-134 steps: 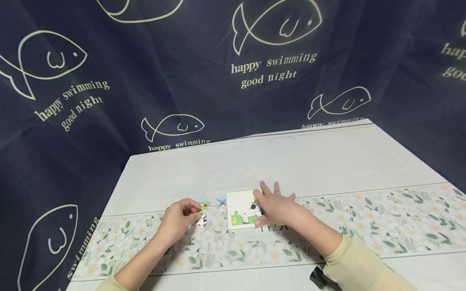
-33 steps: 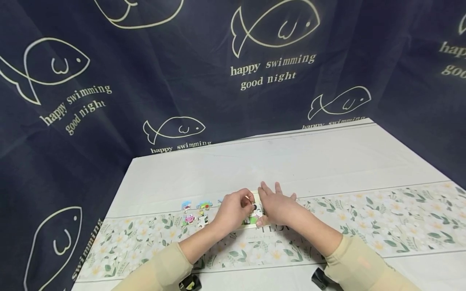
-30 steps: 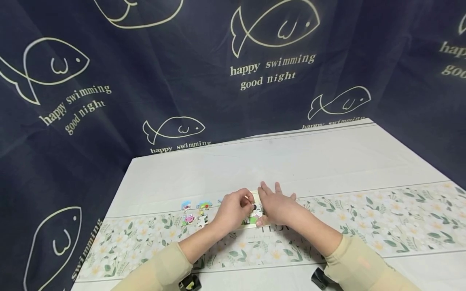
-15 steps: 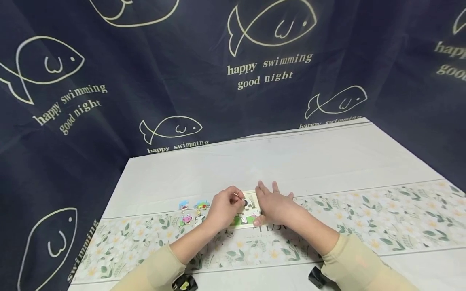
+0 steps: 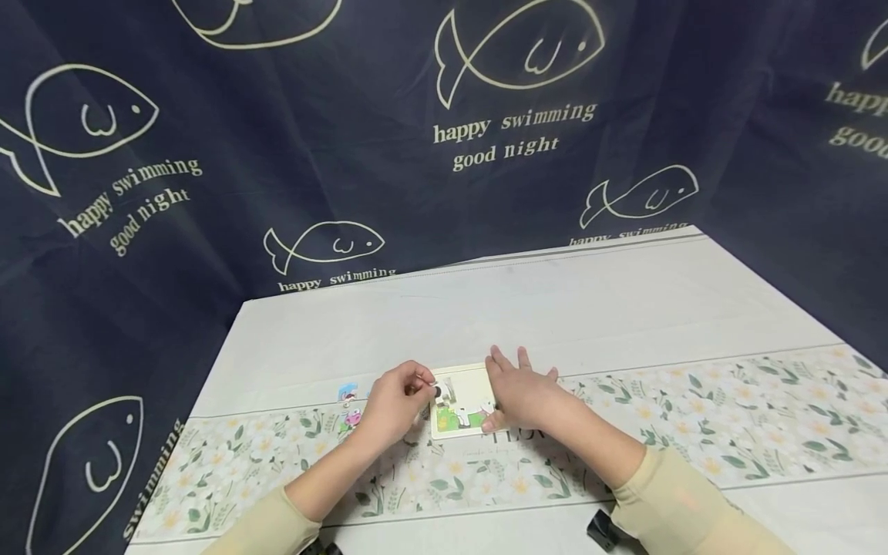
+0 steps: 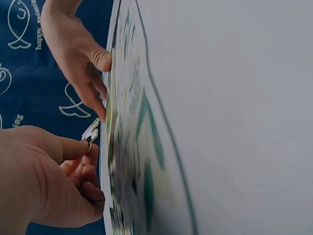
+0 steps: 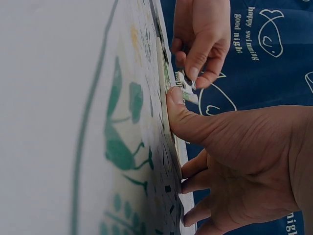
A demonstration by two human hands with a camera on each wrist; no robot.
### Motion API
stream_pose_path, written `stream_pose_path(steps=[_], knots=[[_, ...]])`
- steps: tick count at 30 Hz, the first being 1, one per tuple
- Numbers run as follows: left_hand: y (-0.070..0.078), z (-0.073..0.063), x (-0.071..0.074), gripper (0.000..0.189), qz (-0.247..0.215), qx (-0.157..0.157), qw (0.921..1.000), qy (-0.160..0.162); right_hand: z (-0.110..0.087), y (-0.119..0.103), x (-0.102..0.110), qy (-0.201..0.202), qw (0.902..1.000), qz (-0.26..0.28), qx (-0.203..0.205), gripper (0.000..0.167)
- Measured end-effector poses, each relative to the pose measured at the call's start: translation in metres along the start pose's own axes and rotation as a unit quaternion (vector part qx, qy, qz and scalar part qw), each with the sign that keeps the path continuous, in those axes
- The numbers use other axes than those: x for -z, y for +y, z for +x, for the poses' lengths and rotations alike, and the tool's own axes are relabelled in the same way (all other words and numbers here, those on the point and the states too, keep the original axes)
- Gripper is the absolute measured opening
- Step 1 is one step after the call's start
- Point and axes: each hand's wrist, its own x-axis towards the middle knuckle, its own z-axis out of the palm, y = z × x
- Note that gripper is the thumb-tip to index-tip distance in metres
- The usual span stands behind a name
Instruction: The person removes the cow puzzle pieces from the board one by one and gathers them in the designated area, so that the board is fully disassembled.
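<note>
My left hand (image 5: pixel 394 407) pinches a jigsaw piece (image 5: pixel 445 391), white with a black spot, between thumb and fingers. It is over the upper left of a shallow puzzle board (image 5: pixel 473 378). The left wrist view has the jigsaw piece (image 6: pixel 91 133) tilted, slightly off the table. Along the board's lower side lie fitted pieces (image 5: pixel 454 418) with green grass and part of a cow; the upper area shows bare cream backing. My right hand (image 5: pixel 526 395) rests with spread fingers on the board's right edge, hiding that side. In the right wrist view its thumb (image 7: pixel 182 115) touches the board.
Left of the board lie loose jigsaw pieces, a blue one (image 5: pixel 348 391) and a pink one (image 5: pixel 350 420); my left hand hides others. A flowered runner band (image 5: pixel 694 432) crosses the white table (image 5: pixel 555 308). Behind hangs a dark blue fish-print curtain (image 5: pixel 416 185).
From the loose pieces, my left hand went over the board. With the black-spotted piece, it has since moved left, uncovering the board's middle. My right hand stays at the right edge.
</note>
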Motion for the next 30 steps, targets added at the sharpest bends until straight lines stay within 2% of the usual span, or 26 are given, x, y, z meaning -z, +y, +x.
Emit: stream_pose_path(steps=[7, 14, 22, 30], knots=[[-0.01, -0.01, 0.013, 0.006, 0.015, 0.008, 0.9998, 0.007, -0.001, 0.0, 0.0, 0.001, 1.0, 0.003, 0.004, 0.108], [-0.013, -0.018, 0.022, 0.006, 0.032, 0.026, 0.9991, 0.009, -0.001, 0.0, 0.001, 0.001, 1.0, 0.005, 0.006, 0.108], [-0.015, -0.024, 0.026, 0.008, 0.037, 0.038, 0.9986, 0.004, -0.001, 0.001, -0.001, 0.006, 0.9999, 0.007, 0.01, 0.108], [-0.014, -0.025, 0.027, 0.008, 0.056, 0.026, 0.9981, -0.005, -0.001, 0.002, -0.001, 0.008, 0.9996, 0.021, 0.017, 0.102]])
